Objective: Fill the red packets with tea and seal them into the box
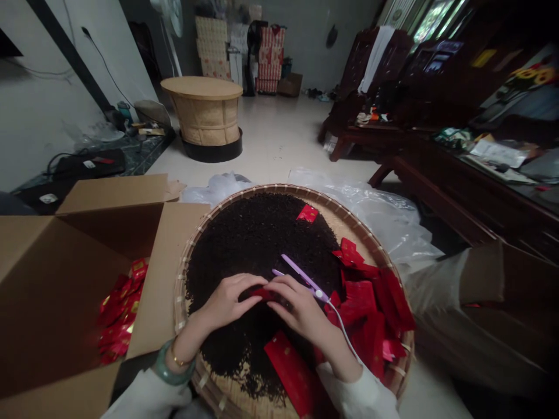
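Between my two hands, over a heap of dark loose tea leaves (257,238), is a small red packet (262,293). My left hand (233,299) pinches its left end, and my right hand (297,305) grips the right end; the fingers partly cover it. Just beyond my right hand lies a purple hand-held sealer (301,273) with a white cord, its jaws apart. The leaves fill a round woven bamboo tray (367,227). Several red packets (362,302) are piled at the tray's right side. A longer red pouch (292,372) rests near my right forearm, and one small red packet (308,213) lies on the leaves.
An opened cardboard box (148,297) at the left holds several red-and-gold packets (124,314). Clear plastic sheeting (375,203) covers floor behind the tray. A dark wooden bench (432,186) stands right, and a round woven stand (207,116) farther back.
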Motion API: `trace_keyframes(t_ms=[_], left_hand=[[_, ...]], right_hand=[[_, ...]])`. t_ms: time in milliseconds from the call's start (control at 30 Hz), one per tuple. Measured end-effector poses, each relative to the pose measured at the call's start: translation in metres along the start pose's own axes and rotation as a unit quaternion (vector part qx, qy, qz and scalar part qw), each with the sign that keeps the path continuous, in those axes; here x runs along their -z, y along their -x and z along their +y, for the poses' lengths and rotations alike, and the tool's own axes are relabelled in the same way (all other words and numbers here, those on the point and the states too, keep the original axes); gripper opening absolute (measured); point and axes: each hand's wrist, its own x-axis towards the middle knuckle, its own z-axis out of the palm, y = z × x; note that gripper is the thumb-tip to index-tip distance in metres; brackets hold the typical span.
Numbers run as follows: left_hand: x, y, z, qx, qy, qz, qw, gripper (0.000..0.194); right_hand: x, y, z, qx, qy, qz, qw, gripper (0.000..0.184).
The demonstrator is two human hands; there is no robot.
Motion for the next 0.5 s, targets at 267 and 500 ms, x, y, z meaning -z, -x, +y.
trace_keyframes(t_ms=[267, 500], left_hand=[[0.013, 0.004, 0.021, -0.172, -0.303, -0.099, 0.932, 0.020], [0.012, 0.006, 0.029, -0.154, -0.382, -0.130, 0.902, 0.004]], right_hand=[[0.004, -0.007, -0.020, 0.021, 0.307, -0.106, 0.945, 0.004], [0.007, -0.002, -0.028, -0.057, 0.321, -0.187, 0.927, 0.009]])
